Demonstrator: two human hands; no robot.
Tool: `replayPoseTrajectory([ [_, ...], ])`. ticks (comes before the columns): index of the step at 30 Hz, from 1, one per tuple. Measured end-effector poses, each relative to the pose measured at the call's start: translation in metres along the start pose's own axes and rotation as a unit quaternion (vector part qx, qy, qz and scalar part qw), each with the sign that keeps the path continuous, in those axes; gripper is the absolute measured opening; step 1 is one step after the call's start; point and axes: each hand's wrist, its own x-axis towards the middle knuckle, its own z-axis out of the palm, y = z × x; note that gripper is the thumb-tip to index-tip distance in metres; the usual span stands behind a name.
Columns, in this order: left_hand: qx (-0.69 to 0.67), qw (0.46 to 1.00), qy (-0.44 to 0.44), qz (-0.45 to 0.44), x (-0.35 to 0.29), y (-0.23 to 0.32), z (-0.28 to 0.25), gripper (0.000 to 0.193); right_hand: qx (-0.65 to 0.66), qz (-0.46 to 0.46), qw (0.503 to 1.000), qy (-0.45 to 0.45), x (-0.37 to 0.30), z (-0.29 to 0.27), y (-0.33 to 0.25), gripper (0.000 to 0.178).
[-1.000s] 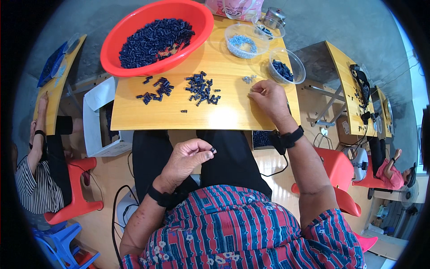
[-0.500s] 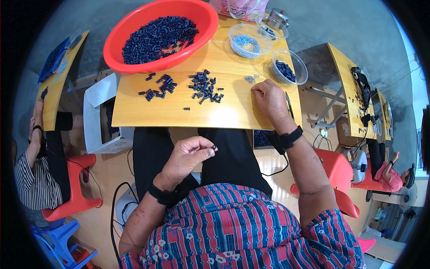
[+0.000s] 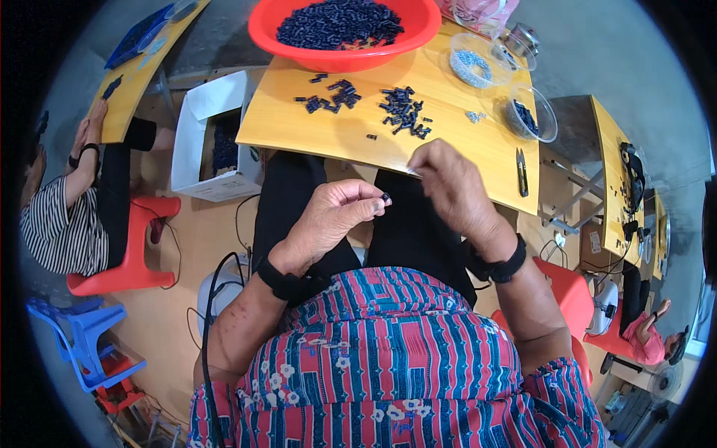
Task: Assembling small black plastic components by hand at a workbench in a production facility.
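Observation:
Above my lap, my left hand (image 3: 332, 220) pinches a small dark plastic piece (image 3: 386, 199) between thumb and fingertips, with one end poking out. My right hand (image 3: 452, 187) hangs just right of it, near the table's front edge. Its thumb and forefinger are drawn together; whatever they hold is too small or hidden to make out. Two loose heaps of short dark cylinders lie on the table, a left heap (image 3: 336, 97) and a right heap (image 3: 404, 112). One lone dark piece (image 3: 371, 137) lies near the front edge. A tiny pile of pale bits (image 3: 475, 116) sits farther right.
A red basin (image 3: 261, 33) full of dark pieces stands at the back. Clear tubs hold pale bits (image 3: 472, 67) and dark pieces (image 3: 526, 117). Thread snips (image 3: 522, 172) lie at the right edge. A white carton (image 3: 196, 112) stands left of the table. Other people sit at both sides.
My right hand has come away from the pale pile, back toward my left hand. The left still pinches its dark piece. The whole view has shifted, and the snips show fully.

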Motion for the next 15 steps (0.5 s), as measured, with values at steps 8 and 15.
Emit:
replayPoseTrajectory([
  [8, -0.021, 0.999, 0.029, 0.036, -0.031, 0.000, -0.001, 0.013, 0.054, -0.110, 0.992, -0.034, -0.009, 0.026, -0.035, 0.013],
  [15, -0.010, 0.998, 0.026, 0.062, -0.038, 0.003, 0.002, 0.013, 0.023, -0.123, 0.991, -0.048, -0.010, 0.024, -0.043, 0.014],
])
